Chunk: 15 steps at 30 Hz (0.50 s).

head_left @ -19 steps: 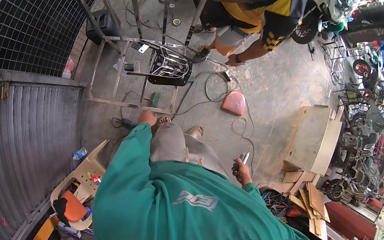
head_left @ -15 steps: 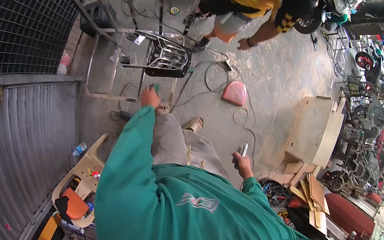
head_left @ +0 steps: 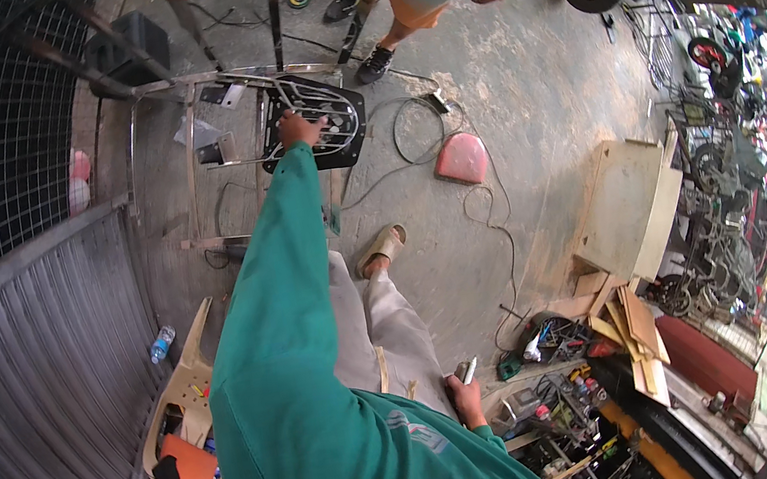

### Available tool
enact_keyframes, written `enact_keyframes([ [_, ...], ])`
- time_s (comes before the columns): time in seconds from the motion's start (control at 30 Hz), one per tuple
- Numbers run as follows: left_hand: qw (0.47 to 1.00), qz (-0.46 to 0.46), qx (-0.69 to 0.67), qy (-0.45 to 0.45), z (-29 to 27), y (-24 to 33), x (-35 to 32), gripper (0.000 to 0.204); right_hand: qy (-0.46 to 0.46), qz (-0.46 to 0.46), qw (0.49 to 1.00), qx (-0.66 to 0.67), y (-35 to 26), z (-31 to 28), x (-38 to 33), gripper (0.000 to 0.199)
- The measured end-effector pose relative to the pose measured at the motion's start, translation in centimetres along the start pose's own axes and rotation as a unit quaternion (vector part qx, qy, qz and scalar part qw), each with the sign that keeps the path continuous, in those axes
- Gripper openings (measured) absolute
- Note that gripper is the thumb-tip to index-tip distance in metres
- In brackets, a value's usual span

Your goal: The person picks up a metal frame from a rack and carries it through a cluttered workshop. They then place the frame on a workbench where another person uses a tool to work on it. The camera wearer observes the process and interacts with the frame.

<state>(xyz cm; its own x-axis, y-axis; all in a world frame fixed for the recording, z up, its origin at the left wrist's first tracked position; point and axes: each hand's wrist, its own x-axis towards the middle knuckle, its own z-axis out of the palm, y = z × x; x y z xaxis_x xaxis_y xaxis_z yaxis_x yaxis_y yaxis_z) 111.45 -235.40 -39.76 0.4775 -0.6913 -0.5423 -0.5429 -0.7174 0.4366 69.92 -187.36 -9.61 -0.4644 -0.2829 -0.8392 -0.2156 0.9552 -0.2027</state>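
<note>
My left hand (head_left: pixel 300 130) reaches forward to a shiny wire rack (head_left: pixel 345 109) and appears closed round one of its bars; the fingertips are partly hidden. Under the rack lies a black plate (head_left: pixel 347 155) with cut-outs. Both are within the lower part of a welded metal frame (head_left: pixel 219 241) with upright legs. Close to my right thigh, my right hand (head_left: pixel 468 400) is closed on a white marker (head_left: pixel 469 370) that points upward.
Another person (head_left: pixel 425 4) stands beyond the frame, one hand near its top. Cables and a red rounded pad (head_left: pixel 461 158) lie on the floor. A plastic chair (head_left: pixel 187 384) with tools is at left; a pale wooden box (head_left: pixel 617 210) and boards (head_left: pixel 639 339) are at right.
My left hand has moved forward from beside the frame's near end onto the wire rack. My right hand has drawn back with the marker. The view has shifted.
</note>
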Motion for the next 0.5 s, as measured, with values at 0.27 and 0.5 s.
enact_keyframes([
  [0.27, 0.990, 0.073, -0.051, 0.109, -3.1, -0.8, -6.3, 0.060, 0.015, -0.041, 0.998, 0.047, -1.9, 2.0, -2.3, 0.013],
  [0.5, 0.953, 0.286, -0.057, 0.078, -7.8, -1.2, -23.1, 0.026, -0.047, -0.112, 0.958, 0.259, -8.6, 1.6, -2.2, 0.014],
])
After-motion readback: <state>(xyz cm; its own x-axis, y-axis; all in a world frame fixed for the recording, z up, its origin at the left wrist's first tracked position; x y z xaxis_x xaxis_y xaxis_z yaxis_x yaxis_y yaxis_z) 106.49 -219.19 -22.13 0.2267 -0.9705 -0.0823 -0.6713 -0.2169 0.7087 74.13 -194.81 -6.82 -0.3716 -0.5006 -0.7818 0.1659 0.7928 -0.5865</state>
